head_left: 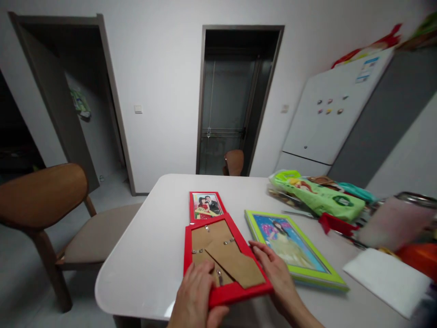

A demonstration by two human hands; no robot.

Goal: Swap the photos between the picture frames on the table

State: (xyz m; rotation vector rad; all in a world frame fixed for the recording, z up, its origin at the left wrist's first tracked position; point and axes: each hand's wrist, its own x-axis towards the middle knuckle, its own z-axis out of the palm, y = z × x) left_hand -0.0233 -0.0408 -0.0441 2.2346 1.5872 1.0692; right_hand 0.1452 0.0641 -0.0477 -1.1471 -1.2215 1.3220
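Note:
A red picture frame [222,255] lies face down on the white table [150,255], its brown backing board and stand flap showing. My left hand [195,291] grips its near edge, thumb under the rim and fingers on the backing. My right hand [273,273] rests along the frame's right edge, fingers stretched against it. Just beyond lies a smaller red frame [205,206], face up with a photo of a couple. A green frame [293,248] with a picture of a figure in a dress lies to the right, beside my right hand.
A wooden chair [44,205] stands left of the table. Green snack bags [317,196], a red item [332,223], a white cloth [385,278] and a metal rack crowd the table's right side. A fridge [327,118] and two open doorways stand behind.

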